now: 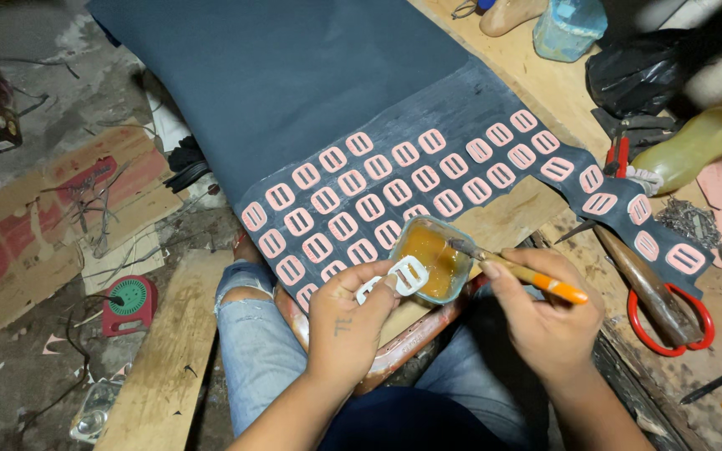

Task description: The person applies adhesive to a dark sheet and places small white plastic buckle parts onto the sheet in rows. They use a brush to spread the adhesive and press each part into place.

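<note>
My left hand [346,313] pinches a white slotted buckle piece [403,276] between thumb and fingertips, held right at the near rim of the glue tub [433,258]. My right hand [545,313] is clenched around an orange-handled brush [518,271], its bristle tip dipped over the tub's right edge. The tub is a small clear square container with amber glue filling its bottom. It sits on the near edge of the wooden board [511,219], just above my knees, so there is little room between both hands and the tub. Just beyond, a dark sheet [294,83] hangs over the board's left edge, and rows of pink buckle pieces [369,206] cover its near part right up to its cut border; the far part is bare. To the right, red-handled scissors [670,313] lie near the board edge, with a yellowish shoe last [695,146] beyond them. At the far edge stands a blue lidded plastic tub [568,27]; contents unclear. The floor to the left is littered with cardboard [35,234].
</note>
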The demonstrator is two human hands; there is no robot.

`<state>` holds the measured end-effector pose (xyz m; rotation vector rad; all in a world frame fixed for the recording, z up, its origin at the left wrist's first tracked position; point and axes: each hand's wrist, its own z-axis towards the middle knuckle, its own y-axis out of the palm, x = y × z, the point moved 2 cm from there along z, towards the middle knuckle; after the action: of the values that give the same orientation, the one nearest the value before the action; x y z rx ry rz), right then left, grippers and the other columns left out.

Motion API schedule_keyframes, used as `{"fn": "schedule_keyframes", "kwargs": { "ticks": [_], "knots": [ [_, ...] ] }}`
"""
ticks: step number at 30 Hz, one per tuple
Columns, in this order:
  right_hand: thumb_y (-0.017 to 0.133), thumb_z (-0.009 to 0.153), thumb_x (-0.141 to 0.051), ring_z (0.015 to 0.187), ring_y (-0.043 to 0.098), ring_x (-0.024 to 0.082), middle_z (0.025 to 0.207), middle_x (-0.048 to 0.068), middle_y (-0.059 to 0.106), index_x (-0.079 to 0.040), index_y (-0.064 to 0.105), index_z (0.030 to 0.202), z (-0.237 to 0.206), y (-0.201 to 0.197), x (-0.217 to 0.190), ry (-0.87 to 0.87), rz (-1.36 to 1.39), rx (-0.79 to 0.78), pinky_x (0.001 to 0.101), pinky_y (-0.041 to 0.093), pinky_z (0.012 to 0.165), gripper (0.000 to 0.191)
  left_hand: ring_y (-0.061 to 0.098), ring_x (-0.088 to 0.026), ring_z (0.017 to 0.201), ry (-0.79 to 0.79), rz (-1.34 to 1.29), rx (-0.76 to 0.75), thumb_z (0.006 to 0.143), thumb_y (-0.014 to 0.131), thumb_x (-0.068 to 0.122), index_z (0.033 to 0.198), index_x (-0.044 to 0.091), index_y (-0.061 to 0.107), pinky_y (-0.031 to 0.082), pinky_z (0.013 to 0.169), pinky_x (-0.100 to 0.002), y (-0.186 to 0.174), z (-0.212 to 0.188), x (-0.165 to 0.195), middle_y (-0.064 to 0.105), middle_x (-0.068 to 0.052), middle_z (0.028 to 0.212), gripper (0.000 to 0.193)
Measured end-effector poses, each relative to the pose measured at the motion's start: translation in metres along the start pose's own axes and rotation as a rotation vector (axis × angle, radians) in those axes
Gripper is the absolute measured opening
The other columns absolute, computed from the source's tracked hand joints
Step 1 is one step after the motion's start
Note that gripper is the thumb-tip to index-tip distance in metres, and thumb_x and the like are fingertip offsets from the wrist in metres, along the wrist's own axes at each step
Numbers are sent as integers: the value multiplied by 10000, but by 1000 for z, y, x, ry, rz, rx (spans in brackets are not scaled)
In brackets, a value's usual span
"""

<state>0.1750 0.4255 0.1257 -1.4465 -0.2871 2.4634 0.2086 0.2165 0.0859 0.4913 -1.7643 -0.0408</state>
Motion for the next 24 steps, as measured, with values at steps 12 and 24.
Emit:
{"fn": "schedule_keyframes", "kwargs": {
  "ticks": [12,24],
  "knots": [
    [629,952,-115,907,703,142,981,50,742,-43,695,1062,29,-20,12,304,211,-383,288,550,824,147,731,-145,854,168,140,29,944,661,93,1120,1,718,602,747,-265,-20,23,45,764,-87,1045,206],
    [690,879,-78,1025,738,212,1093,92,751,-26,716,1065,77,14,-12,-137,178,-751,314,565,896,194,662,-127,752,-480,-417,-367,927,668,33,1065,-19,675,490,599,-221,-2,33,6,720,-105,955,147]
  ]
}}
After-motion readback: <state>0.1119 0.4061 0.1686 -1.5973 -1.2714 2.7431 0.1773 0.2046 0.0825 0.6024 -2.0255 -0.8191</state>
